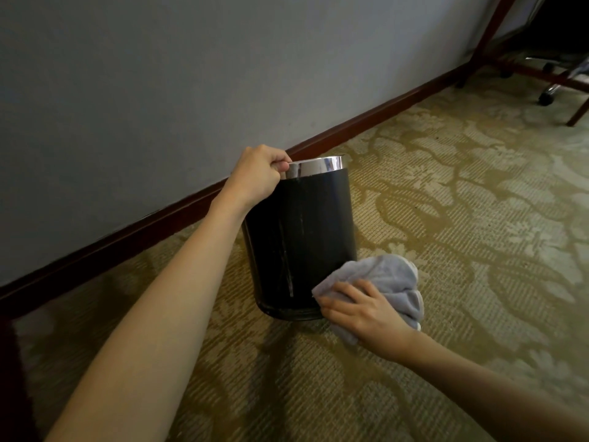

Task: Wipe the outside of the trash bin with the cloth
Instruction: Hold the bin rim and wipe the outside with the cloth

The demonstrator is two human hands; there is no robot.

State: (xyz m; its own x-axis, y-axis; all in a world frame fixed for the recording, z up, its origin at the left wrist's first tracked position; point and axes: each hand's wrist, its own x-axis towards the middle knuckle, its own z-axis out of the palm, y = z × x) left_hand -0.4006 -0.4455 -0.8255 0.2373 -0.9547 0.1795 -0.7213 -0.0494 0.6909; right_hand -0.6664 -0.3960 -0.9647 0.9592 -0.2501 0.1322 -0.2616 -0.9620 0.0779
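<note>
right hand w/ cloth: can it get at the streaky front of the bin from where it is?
Probably yes. The right hand holds the cloth against the trash bin near its base; the streaked front above is bare. The left hand grips only the rim.

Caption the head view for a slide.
Left hand grips the trash bin rim; right hand presses the cloth low.

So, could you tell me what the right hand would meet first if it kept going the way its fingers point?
Probably the trash bin: the right hand already presses the cloth at its lower side.
</note>
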